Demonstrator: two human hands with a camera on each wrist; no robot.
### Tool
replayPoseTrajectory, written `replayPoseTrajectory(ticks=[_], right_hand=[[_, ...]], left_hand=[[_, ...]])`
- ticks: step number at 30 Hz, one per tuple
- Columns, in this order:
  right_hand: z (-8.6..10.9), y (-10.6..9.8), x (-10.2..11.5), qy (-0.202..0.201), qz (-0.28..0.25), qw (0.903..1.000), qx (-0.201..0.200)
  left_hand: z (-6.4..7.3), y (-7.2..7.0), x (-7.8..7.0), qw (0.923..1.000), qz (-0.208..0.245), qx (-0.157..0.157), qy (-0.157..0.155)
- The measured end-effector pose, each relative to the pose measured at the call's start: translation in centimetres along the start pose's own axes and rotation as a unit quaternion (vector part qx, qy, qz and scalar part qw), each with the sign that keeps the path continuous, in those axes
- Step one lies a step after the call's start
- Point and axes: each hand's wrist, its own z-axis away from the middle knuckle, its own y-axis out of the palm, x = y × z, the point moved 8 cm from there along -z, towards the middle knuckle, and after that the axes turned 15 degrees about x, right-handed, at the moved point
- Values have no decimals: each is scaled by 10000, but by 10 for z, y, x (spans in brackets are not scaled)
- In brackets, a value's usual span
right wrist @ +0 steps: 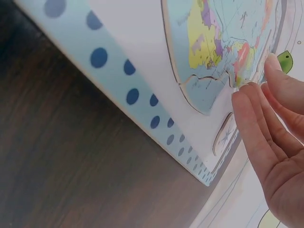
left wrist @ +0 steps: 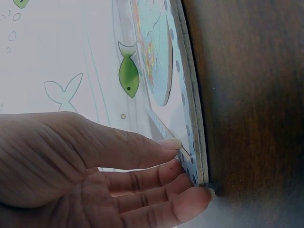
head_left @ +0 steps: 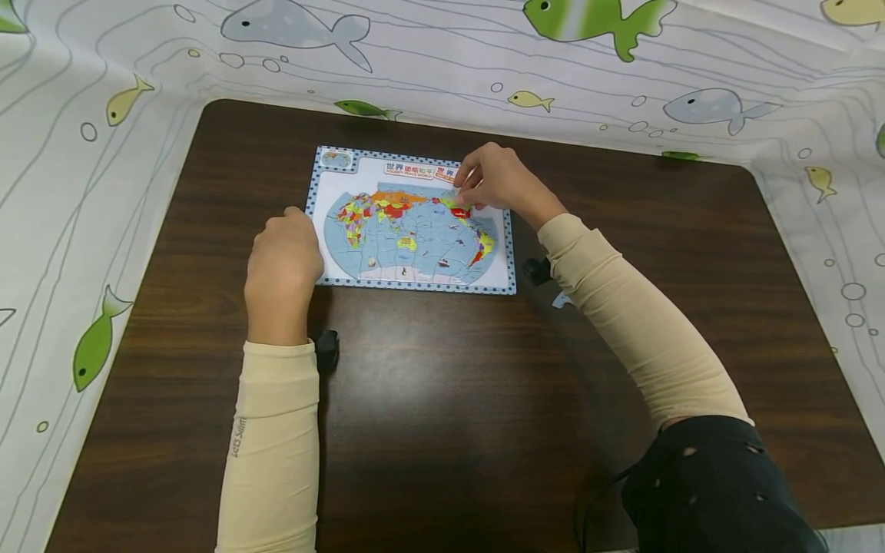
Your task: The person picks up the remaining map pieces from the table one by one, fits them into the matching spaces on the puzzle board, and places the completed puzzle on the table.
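Toward the far side of the dark wooden table (head_left: 442, 430), the head view showed a world-map jigsaw puzzle (head_left: 429, 230) lying flat between the two hands. The left hand (head_left: 285, 257) was at its near-left side, back upward, its fingers mostly hidden beneath the knuckles. The right hand (head_left: 501, 180) reached over the upper right of the map, thumb and fingers drawn together and covering part of the printed title. Just beside the right sleeve (head_left: 636, 315) lay a small pale-blue piece (head_left: 561, 300), partly cut off from sight by the cloth.

From the left wrist, the grip was plain — thumb on the dotted border, fingers against the edge — so the left hand held the puzzle by a corner. Most of the map ran out of the picture at the top, pale with glare.

From the right wrist, the fingertips met the map area near its upper edge, beside a white gap next to the coloured land. Whether they pinched a piece could not be told; the fingers themselves blocked the spot.
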Motion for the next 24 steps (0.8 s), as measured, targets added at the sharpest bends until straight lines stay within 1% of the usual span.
replayPoseTrajectory(ticks=[12, 18, 24], right_hand=[[7, -4, -4, 104, 193, 9998, -10], [15, -7, -12, 180, 127, 9998, -31], [23, -8, -22, 325, 173, 9993, 28]], left_hand=[[0, 0, 0, 10000, -23, 29, -28], [-1, -2, 0, 9999, -130, 30, -46], [-1, 0, -1, 9999, -146, 54, -58]])
